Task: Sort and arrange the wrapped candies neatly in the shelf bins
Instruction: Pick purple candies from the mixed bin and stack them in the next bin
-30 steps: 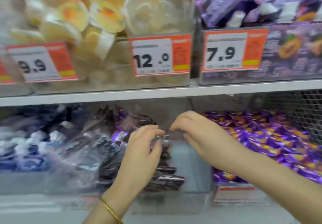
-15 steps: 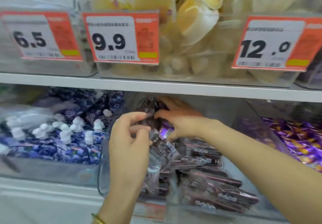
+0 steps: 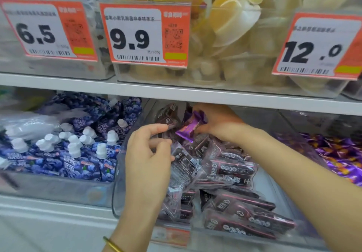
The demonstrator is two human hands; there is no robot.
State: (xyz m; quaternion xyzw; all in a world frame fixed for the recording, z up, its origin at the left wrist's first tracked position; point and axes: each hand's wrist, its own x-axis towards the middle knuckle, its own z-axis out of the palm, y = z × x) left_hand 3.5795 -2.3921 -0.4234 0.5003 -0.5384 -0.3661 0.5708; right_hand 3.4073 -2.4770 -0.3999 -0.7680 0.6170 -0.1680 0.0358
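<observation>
My right hand (image 3: 213,123) reaches deep into the middle clear bin (image 3: 117,197) on the lower shelf (image 3: 39,214). Its fingers and thumb are curled round a purple wrapped candy (image 3: 190,128), held just above the heap of dark packets (image 3: 235,168) that fills the bin. My left hand (image 3: 147,157) is over the bin's left side with its fingers curled and the forefinger tip touching one dark packet near the back. I cannot tell whether it actually pinches anything. A gold bangle (image 3: 113,244) sits on that wrist. The bin to the right holds a pile of purple and orange candies (image 3: 338,153), well apart from the one in my grip. The bin to the left holds blue pouches (image 3: 78,161) with white caps. On the upper shelf (image 3: 58,84) I see clear bins of yellow jelly cups (image 3: 231,16), fronted by orange price tags (image 3: 145,34) reading 6.5, 9.9 and 12.0
</observation>
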